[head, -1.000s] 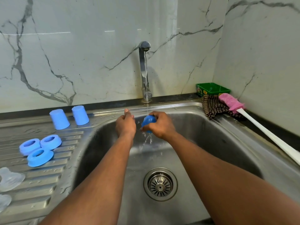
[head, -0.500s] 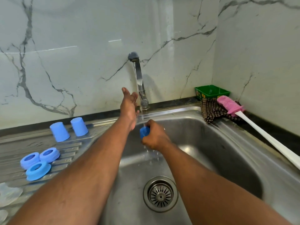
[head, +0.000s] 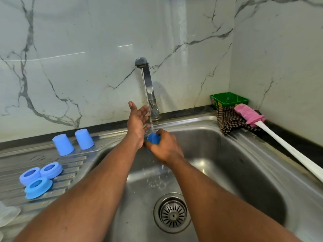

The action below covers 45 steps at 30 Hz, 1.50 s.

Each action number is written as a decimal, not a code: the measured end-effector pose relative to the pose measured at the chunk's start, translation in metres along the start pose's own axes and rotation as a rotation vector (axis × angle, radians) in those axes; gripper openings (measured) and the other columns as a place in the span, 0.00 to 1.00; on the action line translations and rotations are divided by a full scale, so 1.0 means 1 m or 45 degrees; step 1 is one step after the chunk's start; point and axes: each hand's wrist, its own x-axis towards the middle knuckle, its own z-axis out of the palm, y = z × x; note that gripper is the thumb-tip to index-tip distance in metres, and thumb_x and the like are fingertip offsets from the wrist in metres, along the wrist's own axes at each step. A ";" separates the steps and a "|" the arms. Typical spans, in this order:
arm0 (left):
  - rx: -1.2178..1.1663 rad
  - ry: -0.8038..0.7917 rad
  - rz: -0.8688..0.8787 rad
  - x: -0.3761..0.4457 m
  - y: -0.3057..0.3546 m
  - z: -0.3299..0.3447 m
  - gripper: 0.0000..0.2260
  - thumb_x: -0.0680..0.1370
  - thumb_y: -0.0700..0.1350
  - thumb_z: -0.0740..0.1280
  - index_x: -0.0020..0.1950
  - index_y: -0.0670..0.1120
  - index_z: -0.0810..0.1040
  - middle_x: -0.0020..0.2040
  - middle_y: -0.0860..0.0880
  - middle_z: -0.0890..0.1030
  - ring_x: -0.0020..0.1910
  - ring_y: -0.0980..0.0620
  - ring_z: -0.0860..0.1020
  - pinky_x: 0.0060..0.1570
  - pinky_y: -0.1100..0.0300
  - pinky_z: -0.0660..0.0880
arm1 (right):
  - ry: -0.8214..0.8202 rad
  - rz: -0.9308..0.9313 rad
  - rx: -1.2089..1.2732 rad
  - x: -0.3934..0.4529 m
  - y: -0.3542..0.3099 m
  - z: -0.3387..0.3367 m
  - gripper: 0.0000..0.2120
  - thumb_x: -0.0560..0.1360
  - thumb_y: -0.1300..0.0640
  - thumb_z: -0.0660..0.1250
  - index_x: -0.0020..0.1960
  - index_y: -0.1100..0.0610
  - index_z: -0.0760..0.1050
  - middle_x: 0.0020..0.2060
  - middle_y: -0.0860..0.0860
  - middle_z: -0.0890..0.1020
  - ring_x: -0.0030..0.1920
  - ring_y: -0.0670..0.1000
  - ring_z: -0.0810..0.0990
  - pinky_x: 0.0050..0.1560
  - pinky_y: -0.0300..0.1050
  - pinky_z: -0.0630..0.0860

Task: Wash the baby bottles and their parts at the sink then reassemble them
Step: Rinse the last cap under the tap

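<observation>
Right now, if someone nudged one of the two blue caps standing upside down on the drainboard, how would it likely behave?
The blue caps look like thin hollow plastic, so probably light. The drainboard is wet and ribbed, so a nudged cap may well slide. Tipped over, its tapered round shape would likely roll in a curve.

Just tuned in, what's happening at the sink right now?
A person is rinsing a blue cap, gripped in the right hand, under the running tap. The left hand is open, raised beside the stream. On the drainboard two more blue caps and three blue rings wait, not yet reassembled.
</observation>
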 end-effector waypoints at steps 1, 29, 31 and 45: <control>0.010 -0.005 -0.008 -0.001 -0.001 -0.002 0.34 0.80 0.68 0.44 0.69 0.49 0.76 0.66 0.53 0.78 0.65 0.51 0.73 0.58 0.54 0.69 | 0.001 -0.022 -0.036 -0.002 -0.001 0.000 0.23 0.69 0.39 0.69 0.58 0.51 0.73 0.51 0.52 0.80 0.50 0.56 0.80 0.53 0.55 0.79; 0.938 -0.164 0.150 -0.066 0.027 -0.028 0.19 0.82 0.48 0.64 0.71 0.43 0.71 0.67 0.48 0.75 0.68 0.46 0.73 0.62 0.57 0.68 | -0.021 -0.034 -0.185 0.002 0.001 0.002 0.21 0.66 0.52 0.78 0.54 0.52 0.72 0.54 0.54 0.79 0.53 0.57 0.80 0.55 0.56 0.79; 1.086 -0.094 0.116 -0.087 0.032 -0.058 0.16 0.79 0.45 0.69 0.66 0.44 0.76 0.64 0.46 0.78 0.62 0.45 0.77 0.59 0.55 0.72 | -0.026 -0.082 -0.183 -0.003 -0.015 0.001 0.21 0.64 0.51 0.79 0.52 0.52 0.73 0.52 0.55 0.80 0.51 0.56 0.80 0.52 0.52 0.79; 1.654 0.056 -0.008 -0.172 0.045 -0.164 0.17 0.79 0.50 0.66 0.66 0.47 0.74 0.66 0.45 0.75 0.65 0.43 0.74 0.61 0.51 0.73 | -0.147 -0.399 -0.168 -0.047 -0.106 0.042 0.22 0.67 0.57 0.79 0.58 0.55 0.75 0.52 0.55 0.80 0.48 0.53 0.79 0.52 0.49 0.79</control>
